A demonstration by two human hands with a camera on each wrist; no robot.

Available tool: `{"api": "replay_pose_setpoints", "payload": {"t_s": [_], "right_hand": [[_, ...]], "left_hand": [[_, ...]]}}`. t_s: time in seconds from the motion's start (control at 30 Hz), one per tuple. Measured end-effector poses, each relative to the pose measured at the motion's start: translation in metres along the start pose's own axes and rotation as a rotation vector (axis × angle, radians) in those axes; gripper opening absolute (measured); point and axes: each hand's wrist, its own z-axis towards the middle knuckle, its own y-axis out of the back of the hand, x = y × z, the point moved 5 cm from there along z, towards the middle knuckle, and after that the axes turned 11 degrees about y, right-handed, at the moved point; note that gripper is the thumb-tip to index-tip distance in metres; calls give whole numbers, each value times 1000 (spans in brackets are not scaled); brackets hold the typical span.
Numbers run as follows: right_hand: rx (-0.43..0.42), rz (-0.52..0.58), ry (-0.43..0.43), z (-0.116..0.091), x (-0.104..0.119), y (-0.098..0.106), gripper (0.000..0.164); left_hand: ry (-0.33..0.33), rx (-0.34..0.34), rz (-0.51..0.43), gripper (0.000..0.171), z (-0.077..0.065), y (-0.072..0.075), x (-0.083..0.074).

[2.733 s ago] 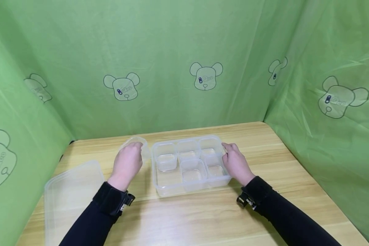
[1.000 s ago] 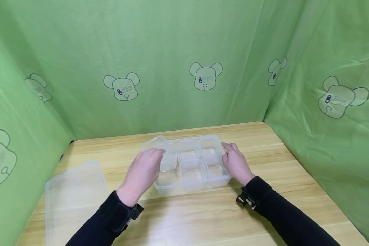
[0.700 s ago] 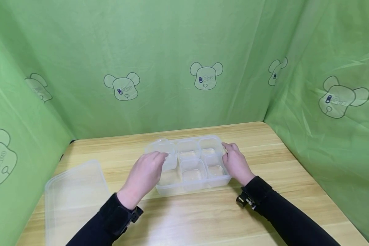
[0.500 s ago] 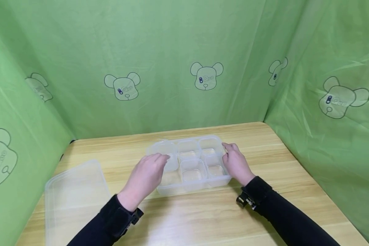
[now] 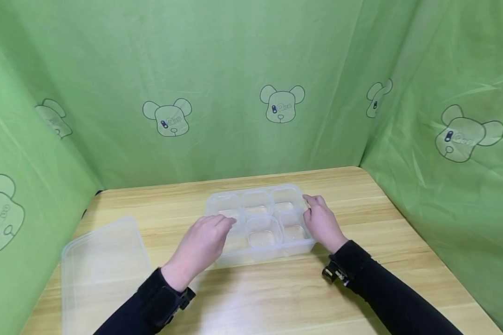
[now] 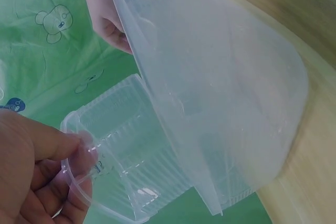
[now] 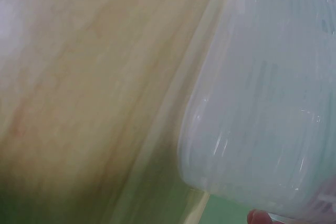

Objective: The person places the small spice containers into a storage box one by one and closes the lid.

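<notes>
The left hand (image 5: 203, 244) pinches a small clear plastic cup (image 6: 142, 145) by its rim, the thumb on one side of the lip and the fingers curled on the other. The cup is over the left end of a translucent box (image 5: 268, 254) and tilts a little against the box's rim; its base passes behind the box's wall in the left wrist view, and how deep it sits I cannot tell. The right hand (image 5: 323, 224) grips the box at its right end, finger and thumb at the rim. Inside the box, three small cups line the back row, the left one partly veiled by the held cup, and a front middle cup (image 5: 263, 238) and a front right cup (image 5: 294, 231) stand before them. The box sits toward the back edge of the wooden table (image 5: 268, 302), well apart from the left and right edges. A large translucent lid (image 5: 102, 279) lies flat along the table's left edge, left of the box. Black sleeves (image 5: 385, 284) cover both forearms, a small camera (image 5: 186, 298) at each wrist. Beyond the table's back edge and sides hangs green cloth (image 5: 230, 56) printed with bear heads (image 5: 282, 109).
</notes>
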Motion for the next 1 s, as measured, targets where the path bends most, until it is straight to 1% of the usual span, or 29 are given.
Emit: {"api": "replay_pose_setpoints", "payload": {"t_s": [0.23, 0.53, 0.77, 1.0], "right_hand": [[1, 9, -2, 0, -1, -1, 47], [2, 7, -1, 0, 0, 0, 47], [7, 9, -7, 0, 2, 3, 48], [9, 14, -11, 0, 1, 1, 49]], "left_hand": [[-28, 12, 13, 27, -3, -3, -4], [-26, 32, 26, 26, -6, -7, -3], [-26, 45, 26, 28, -6, -6, -3], [-17, 85, 60, 31, -9, -7, -2]]}}
